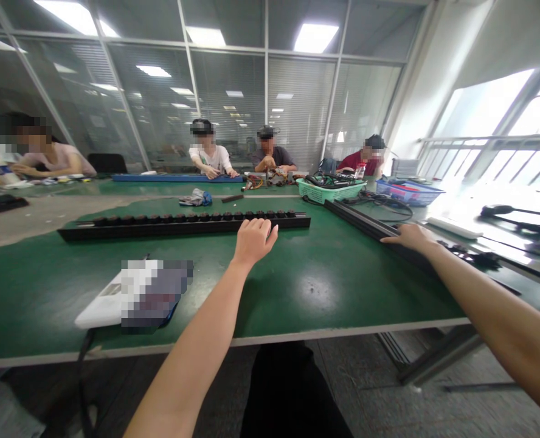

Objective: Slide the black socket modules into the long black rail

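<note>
A long black bar [183, 229] with a row of round dark knobs along its top lies across the green table. My left hand [253, 240] is in front of its right part, knuckles up and fingers curled in. The fingertips are hidden, so I cannot tell whether they touch the bar or hold anything. To the right, a second long black bar [359, 220] runs slantwise towards me. My right hand [411, 237] lies over it, closed about its edge, with the near end partly behind my wrist and forearm.
A white and dark pixelated item [108, 298] lies at front left with a black strap. Behind are a crumpled cloth [196, 197], a green basket [327, 193] of cables and a blue basket [409, 193]. Several people sit across the table. Black parts [473, 255] lie at right.
</note>
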The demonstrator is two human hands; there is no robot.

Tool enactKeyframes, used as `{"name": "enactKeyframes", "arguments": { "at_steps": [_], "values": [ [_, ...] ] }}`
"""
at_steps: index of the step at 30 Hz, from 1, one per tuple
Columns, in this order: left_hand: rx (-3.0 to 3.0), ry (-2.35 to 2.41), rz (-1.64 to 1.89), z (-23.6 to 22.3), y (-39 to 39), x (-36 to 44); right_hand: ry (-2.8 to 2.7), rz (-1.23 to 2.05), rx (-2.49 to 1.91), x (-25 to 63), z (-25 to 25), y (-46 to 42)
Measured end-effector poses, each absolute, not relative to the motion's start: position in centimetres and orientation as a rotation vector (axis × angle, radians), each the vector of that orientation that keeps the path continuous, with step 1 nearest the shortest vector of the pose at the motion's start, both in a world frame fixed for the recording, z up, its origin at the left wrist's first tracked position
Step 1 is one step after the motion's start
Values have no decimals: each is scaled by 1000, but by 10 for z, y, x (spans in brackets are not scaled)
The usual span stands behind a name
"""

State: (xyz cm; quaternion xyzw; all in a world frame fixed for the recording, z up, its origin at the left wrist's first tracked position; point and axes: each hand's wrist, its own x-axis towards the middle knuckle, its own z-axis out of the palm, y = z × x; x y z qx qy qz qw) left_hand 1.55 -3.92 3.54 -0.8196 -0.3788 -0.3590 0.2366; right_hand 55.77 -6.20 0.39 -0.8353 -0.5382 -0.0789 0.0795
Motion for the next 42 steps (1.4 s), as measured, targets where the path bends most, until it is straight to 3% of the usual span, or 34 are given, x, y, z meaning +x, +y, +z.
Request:
{"name": "enactKeyframes", "arguments": {
  "at_steps": [13, 20, 24, 27, 34, 42],
  "values": [
    [-2287, -1103, -928, 34, -39, 14, -1800, -270, -2646, 561, 9, -67],
    [-2516, -1170, -626, 37, -41, 16, -1901, -174, -2760, 558, 16, -66],
    [-2692, -1276, -382, 37, -42, 17, -1699, -474, -2742, 506, 22, -56],
    [-2742, -1332, -259, 37, -44, 16, -1966, -583, -2469, 444, 20, -36],
    [-2748, -1371, -106, 33, -43, 12, -2164, -375, -2017, 320, 4, 29],
    [-2732, -1371, -101, 29, -41, 9, -2043, -107, -2138, 264, -2, 65]
  ]
}}
